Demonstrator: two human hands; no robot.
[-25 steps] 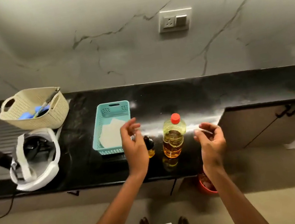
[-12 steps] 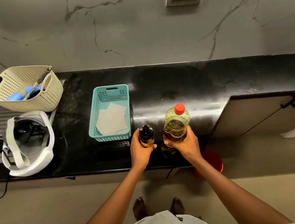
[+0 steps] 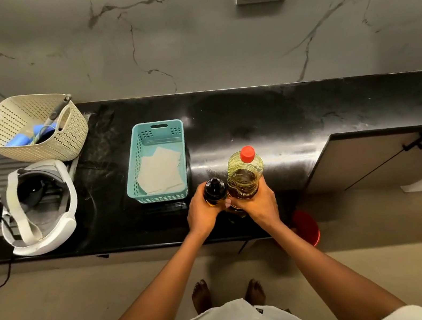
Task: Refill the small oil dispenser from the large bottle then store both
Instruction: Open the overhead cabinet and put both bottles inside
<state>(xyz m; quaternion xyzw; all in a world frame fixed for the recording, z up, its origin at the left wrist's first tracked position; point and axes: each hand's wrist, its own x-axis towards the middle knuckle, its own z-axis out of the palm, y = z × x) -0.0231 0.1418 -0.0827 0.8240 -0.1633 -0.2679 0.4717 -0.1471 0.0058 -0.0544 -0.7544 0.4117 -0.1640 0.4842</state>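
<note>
The small dispenser (image 3: 214,191), a dark bottle with a black top, stands near the front edge of the black worktop (image 3: 282,124), touching the large bottle (image 3: 243,176) on its right, and both are now gripped: a second ago the two hands hung open in the air above them, and half a second ago they had just closed on the bottles, much as they sit now. The left hand (image 3: 202,213) has its fingers wrapped around the dispenser's body, and the right hand (image 3: 258,203) has its fingers clamped around the lower half of the large bottle. Both tops are in place, the big bottle's red cap (image 3: 247,153) screwed on, so this looks like either the start of the refill or the pick-up for storing; which of the two cannot be told from here. The large bottle is clear plastic and holds golden oil, well short of full. How much is in the dispenser cannot be seen through its dark glass. Just left of the bottles sits a teal basket (image 3: 133,173) with only a few pale paper sheets (image 3: 160,173) lying flat inside. Further left a cream basket (image 3: 40,144) holds blue items and a long-handled tool, with a white headset (image 3: 43,237) in front of it
</note>
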